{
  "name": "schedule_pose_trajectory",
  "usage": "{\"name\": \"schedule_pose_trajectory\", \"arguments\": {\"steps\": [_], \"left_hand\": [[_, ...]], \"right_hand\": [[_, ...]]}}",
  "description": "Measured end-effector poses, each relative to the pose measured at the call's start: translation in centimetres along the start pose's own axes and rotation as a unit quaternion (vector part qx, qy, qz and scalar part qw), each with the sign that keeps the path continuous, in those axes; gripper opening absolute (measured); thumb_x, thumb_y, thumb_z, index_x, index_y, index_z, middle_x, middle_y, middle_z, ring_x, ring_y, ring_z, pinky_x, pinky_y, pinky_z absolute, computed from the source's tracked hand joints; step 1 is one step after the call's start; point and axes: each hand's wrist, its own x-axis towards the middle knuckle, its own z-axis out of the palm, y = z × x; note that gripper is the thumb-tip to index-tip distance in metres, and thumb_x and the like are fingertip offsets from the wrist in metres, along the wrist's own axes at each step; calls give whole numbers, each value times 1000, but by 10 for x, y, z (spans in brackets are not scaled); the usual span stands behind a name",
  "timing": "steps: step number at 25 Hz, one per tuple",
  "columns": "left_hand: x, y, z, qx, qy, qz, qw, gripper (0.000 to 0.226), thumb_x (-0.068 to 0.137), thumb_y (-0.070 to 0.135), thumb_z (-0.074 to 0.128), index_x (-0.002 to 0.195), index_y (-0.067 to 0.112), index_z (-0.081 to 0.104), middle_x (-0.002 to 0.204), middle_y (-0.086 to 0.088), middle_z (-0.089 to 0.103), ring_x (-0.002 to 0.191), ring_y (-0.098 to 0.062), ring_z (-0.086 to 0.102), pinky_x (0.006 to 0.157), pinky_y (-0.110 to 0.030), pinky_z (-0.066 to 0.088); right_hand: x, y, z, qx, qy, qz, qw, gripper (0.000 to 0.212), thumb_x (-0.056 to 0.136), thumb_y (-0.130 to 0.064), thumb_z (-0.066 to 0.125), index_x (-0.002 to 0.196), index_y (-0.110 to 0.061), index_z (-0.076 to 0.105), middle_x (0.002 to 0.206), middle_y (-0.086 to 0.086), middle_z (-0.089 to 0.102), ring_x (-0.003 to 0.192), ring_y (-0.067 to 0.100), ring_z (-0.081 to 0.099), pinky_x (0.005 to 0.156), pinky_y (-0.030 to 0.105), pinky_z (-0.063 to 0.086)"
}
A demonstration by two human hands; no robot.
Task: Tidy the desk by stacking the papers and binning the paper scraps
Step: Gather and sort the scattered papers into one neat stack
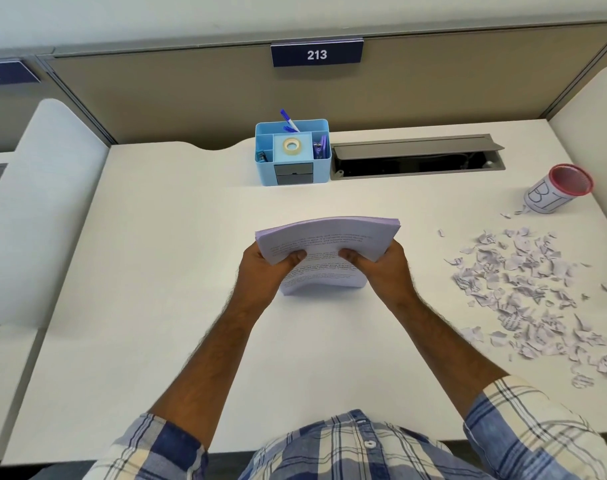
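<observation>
A thick stack of printed papers (pixel 329 237) stands on its lower edge on the white desk (pixel 156 271), tilted and bowed toward me. My left hand (pixel 265 266) grips its left side, thumb on the front sheet. My right hand (pixel 378 268) grips its right side the same way. A wide scatter of torn paper scraps (pixel 527 292) lies on the desk to the right. Behind the scraps stands a small bin (pixel 558 188) with a red mesh rim and a white label, tilted in the wide-angle view.
A light blue desk organiser (pixel 293 152) with tape and pens sits at the back centre. Right of it is an open grey cable tray (pixel 416 157). Partition panels close off the back and both sides. Another desk lies to the left.
</observation>
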Motion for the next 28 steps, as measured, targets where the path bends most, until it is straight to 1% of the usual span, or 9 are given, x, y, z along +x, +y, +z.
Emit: {"name": "schedule_pose_trajectory", "arguments": {"steps": [3, 6, 10, 13, 16, 20, 23, 25, 28], "left_hand": [[-2, 3, -3, -5, -3, 1, 1000, 40, 84, 24, 88, 121, 28, 73, 108, 12, 79, 98, -7, 74, 80, -24, 60], [-6, 9, -7, -2, -8, 21, 1000, 43, 80, 23, 91, 117, 25, 69, 106, 12, 78, 98, -6, 73, 79, -21, 60], [-4, 9, -6, -11, -9, 9, 1000, 42, 80, 26, 91, 119, 22, 73, 108, 8, 79, 102, -13, 74, 83, -26, 61], [-4, 8, -3, -14, -3, 5, 1000, 39, 81, 26, 90, 116, 22, 75, 106, 7, 80, 101, -16, 75, 85, -29, 62], [-5, 10, -5, -10, -10, 26, 1000, 31, 82, 24, 90, 108, 24, 73, 101, 9, 78, 96, -12, 73, 79, -23, 59], [-5, 13, -6, -25, -19, 40, 999, 43, 75, 29, 92, 108, 23, 66, 98, 11, 75, 95, -10, 71, 78, -24, 59], [-3, 11, -1, -25, -17, 29, 999, 45, 77, 30, 92, 116, 23, 70, 106, 8, 78, 102, -14, 74, 82, -25, 60], [-3, 8, 1, -34, -4, 24, 999, 40, 80, 28, 91, 114, 23, 73, 105, 8, 79, 101, -15, 74, 81, -23, 59], [1, 6, 0, -37, -5, 30, 999, 39, 78, 32, 91, 112, 23, 74, 104, 6, 78, 101, -16, 73, 82, -26, 60]], "right_hand": [[-2, -2, -3, 6, -5, -1, 1000, 43, 77, -18, 90, 114, -18, 70, 100, -8, 78, 93, 12, 74, 76, 23, 59], [-7, -3, -6, -8, -14, -12, 1000, 51, 73, -19, 93, 116, -22, 66, 105, -8, 76, 96, 10, 73, 79, 24, 61], [-9, -2, -7, -21, -17, -13, 1000, 50, 74, -25, 92, 117, -23, 67, 106, -8, 77, 97, 10, 73, 82, 29, 62], [-9, -2, -6, -12, -11, -5, 1000, 44, 76, -23, 91, 115, -21, 70, 103, -8, 78, 95, 12, 74, 84, 33, 63], [-9, -3, -8, -18, -3, -16, 1000, 47, 75, -26, 91, 116, -20, 70, 103, -7, 78, 95, 12, 74, 82, 30, 62], [-10, -1, -9, -20, -2, -16, 1000, 51, 72, -27, 93, 115, -28, 65, 107, -12, 74, 96, 6, 72, 80, 23, 61], [-8, 3, -5, -10, 0, -10, 1000, 47, 76, -24, 91, 116, -23, 68, 107, -7, 77, 97, 11, 73, 82, 27, 61], [-6, 5, -5, 0, 5, -6, 1000, 46, 77, -24, 91, 117, -17, 70, 107, -4, 78, 98, 15, 74, 84, 31, 62], [-5, 8, -6, -4, 4, -10, 1000, 46, 77, -28, 91, 118, -16, 71, 107, -2, 78, 99, 17, 74, 82, 30, 61]]}}
